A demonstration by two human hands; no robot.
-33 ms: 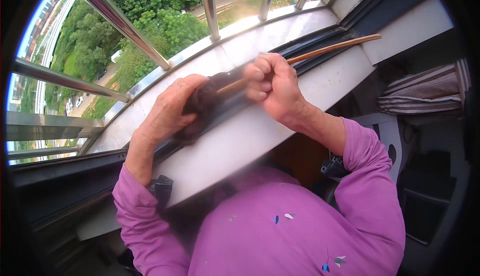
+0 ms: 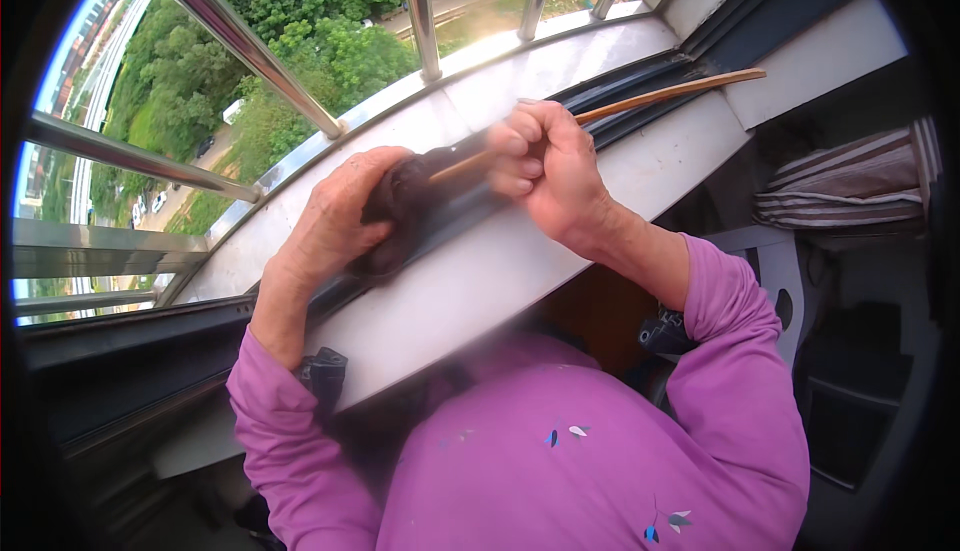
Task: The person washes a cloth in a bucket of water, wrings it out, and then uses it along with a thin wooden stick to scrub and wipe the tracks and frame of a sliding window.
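My right hand (image 2: 553, 166) is closed in a fist around a slender brown wooden stick (image 2: 665, 94). The stick runs from upper right, past the fist, towards a dark brown, soft-looking lump (image 2: 400, 213). Fingers and thumb of my left hand (image 2: 335, 206) curl around that lump from its left side. Blur and shadow hide what the lump is, and I cannot tell how the stick's left end meets it. Both hands are above the window sill's dark track.
The white sill (image 2: 475, 276) runs diagonally under my hands, with a dark window track (image 2: 625, 116) along it. Metal railing bars (image 2: 235, 41) stand beyond, high above trees and a road. A striped cloth (image 2: 845, 181) hangs at the right.
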